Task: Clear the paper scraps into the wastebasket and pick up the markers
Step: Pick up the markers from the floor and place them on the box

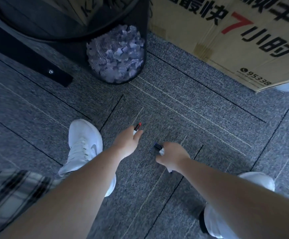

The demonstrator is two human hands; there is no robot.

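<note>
We hold two markers over the carpet: the red-capped marker (137,128) in our left hand (128,143), the blue-capped marker (158,147) in our right hand (172,156). Best to keep both grips firm as we rise. One wastebasket (118,54) ahead holds the paper scraps (116,49); none show on the floor.

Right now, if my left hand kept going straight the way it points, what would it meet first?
Mostly bare carpet ahead of the left hand and its red marker; further on, probably the cardboard box, though depth is unclear.
</note>
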